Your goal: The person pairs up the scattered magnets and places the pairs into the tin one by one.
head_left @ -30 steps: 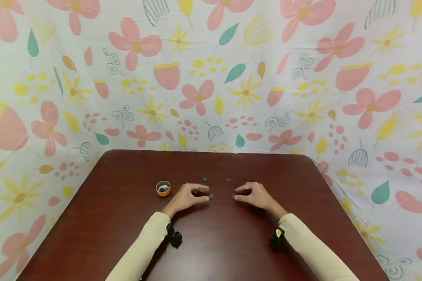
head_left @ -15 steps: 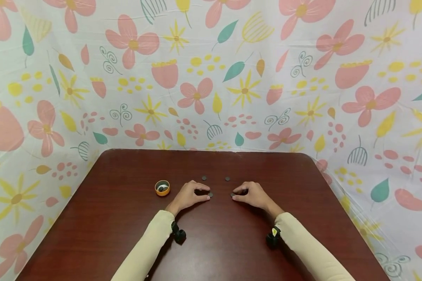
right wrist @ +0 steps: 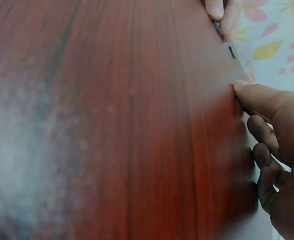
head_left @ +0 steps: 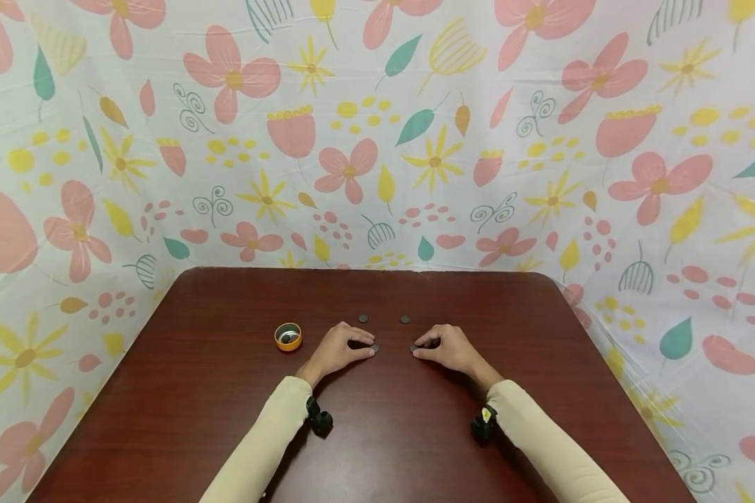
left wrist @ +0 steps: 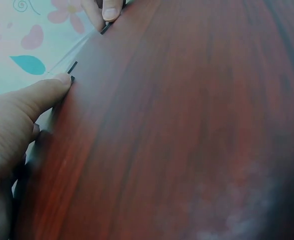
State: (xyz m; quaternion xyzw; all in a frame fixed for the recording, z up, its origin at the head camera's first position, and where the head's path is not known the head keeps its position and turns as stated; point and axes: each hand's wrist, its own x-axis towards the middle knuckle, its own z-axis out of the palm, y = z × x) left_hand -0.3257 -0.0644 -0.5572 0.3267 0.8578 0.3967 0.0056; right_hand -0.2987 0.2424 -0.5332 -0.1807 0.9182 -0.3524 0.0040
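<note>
In the head view, my left hand (head_left: 338,351) pinches a small dark disc (head_left: 375,348) between thumb and index finger, low on the brown table (head_left: 377,433). Opposite it, my right hand (head_left: 451,348) has thumb and index finger on the edges of a second dark disc (head_left: 413,348). The left wrist view catches the left thumb (left wrist: 51,92) against its disc's thin edge. From the right wrist, the right thumb (right wrist: 259,97) covers most of the disc there. Farther back lie two more discs, one at left (head_left: 363,318) and one at right (head_left: 405,320).
To the left of my left hand stands a small round orange tin (head_left: 288,344), with something dark inside it on the silvery bottom. Behind the table's far edge hangs a floral sheet (head_left: 352,230), which also runs along both sides.
Both hands' thumbs and index fingers have closed in on the edges of the two nearer discs. The discs and the tin stay in place; the head view has shifted slightly.
</note>
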